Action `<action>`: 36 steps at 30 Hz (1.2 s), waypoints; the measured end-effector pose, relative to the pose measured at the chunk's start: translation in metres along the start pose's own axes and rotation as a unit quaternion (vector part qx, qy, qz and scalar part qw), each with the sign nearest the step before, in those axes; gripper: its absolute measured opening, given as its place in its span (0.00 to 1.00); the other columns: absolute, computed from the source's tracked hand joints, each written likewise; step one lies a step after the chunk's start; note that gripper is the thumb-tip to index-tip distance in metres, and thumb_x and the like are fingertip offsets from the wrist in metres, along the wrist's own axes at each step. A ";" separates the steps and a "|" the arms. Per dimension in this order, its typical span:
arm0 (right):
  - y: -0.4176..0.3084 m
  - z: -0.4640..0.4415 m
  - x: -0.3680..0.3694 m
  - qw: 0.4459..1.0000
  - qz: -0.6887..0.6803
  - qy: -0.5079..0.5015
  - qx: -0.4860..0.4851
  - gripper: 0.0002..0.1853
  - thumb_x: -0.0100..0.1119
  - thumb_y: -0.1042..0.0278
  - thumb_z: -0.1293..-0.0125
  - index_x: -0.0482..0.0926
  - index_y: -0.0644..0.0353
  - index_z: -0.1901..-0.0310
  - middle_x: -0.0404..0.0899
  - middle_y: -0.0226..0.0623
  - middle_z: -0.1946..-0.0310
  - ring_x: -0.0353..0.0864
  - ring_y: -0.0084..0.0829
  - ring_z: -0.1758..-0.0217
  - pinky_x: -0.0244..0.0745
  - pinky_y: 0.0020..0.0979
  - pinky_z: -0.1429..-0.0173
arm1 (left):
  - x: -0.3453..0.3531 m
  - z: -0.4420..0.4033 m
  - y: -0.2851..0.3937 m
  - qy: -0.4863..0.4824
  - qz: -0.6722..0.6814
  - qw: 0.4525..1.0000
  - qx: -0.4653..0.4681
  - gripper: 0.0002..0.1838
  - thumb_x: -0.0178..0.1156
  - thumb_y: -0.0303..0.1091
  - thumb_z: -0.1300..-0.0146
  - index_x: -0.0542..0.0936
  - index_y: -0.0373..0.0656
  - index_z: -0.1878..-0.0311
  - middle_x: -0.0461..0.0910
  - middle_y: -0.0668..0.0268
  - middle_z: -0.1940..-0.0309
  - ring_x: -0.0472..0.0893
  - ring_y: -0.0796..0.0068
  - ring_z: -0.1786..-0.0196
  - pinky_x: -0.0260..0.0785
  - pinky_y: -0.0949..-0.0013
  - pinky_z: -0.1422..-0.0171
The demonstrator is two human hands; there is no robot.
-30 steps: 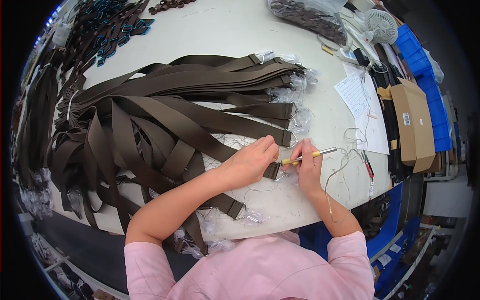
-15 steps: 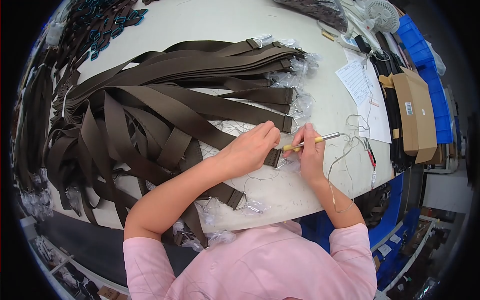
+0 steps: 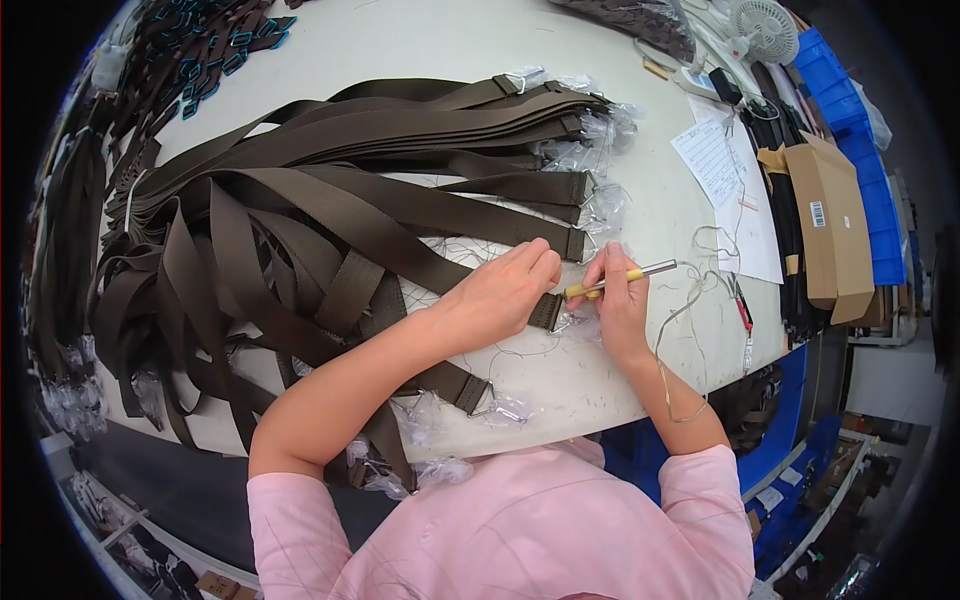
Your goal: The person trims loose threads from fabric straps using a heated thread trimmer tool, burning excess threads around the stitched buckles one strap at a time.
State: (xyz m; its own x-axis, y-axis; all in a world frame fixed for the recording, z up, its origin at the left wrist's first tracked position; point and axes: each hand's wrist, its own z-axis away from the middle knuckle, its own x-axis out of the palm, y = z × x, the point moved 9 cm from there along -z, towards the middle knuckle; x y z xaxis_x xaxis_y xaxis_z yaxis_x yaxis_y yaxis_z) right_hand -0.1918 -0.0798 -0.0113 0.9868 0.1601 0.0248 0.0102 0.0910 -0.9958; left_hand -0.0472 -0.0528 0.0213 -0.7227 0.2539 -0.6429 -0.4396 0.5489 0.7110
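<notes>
My right hand (image 3: 621, 300) is closed round a yellow-and-silver pen-like tool (image 3: 650, 271) with a thin cord, its yellow end pointing left towards a strap end. My left hand (image 3: 510, 290) is closed, fingertips pinched just above the stitched end (image 3: 546, 312) of a dark brown strap; what lies between the fingertips is too small to make out. Clear plastic wrap (image 3: 578, 322) sits by that strap end, below the tool. More brown straps (image 3: 330, 140) lie in a bundle to the left, their wrapped metal ends towards the right.
Written papers (image 3: 715, 165), a red-handled tool (image 3: 742, 312) and loose cord lie at the right. Beyond are a cardboard box (image 3: 825, 225), blue bins (image 3: 850, 130) and a small fan (image 3: 764, 32). Straps with blue-edged buckles (image 3: 215, 50) are at the back left.
The view has shifted, so the table and straps appear higher. Both hands stay close together at the same strap end, and the tool has tilted slightly.
</notes>
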 end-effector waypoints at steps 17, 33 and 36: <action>0.005 -0.001 -0.001 1.000 -0.016 0.005 0.005 0.27 0.42 0.52 0.13 0.73 0.63 0.69 0.74 0.32 0.73 0.80 0.26 0.77 0.80 0.26 0.71 | -0.001 0.001 -0.001 0.012 0.016 1.000 0.008 0.08 0.57 0.18 0.34 0.69 0.37 0.57 0.70 0.55 0.60 0.75 0.50 0.57 0.70 0.53 0.52; -0.002 0.002 0.003 1.000 0.009 0.004 0.023 0.25 0.46 0.53 0.14 0.74 0.62 0.68 0.75 0.31 0.73 0.79 0.23 0.76 0.79 0.25 0.71 | -0.005 0.000 -0.009 -0.001 0.039 0.999 -0.034 0.05 0.57 0.22 0.28 0.70 0.36 0.54 0.75 0.54 0.56 0.79 0.45 0.54 0.72 0.50 0.51; -0.001 0.001 0.004 1.000 0.010 -0.003 0.022 0.24 0.47 0.53 0.14 0.75 0.62 0.68 0.75 0.31 0.73 0.78 0.22 0.76 0.79 0.25 0.71 | -0.004 0.000 -0.009 0.004 0.040 0.999 -0.032 0.05 0.57 0.22 0.28 0.70 0.36 0.54 0.75 0.54 0.56 0.79 0.45 0.54 0.72 0.50 0.51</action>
State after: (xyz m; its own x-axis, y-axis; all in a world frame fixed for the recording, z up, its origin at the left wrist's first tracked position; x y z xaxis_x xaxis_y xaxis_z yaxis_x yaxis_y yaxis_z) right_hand -0.1880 -0.0779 -0.0100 0.9856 0.1691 0.0063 -0.0161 0.1304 -0.9913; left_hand -0.0399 -0.0588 0.0175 -0.7606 0.2894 -0.5811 -0.4134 0.4742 0.7773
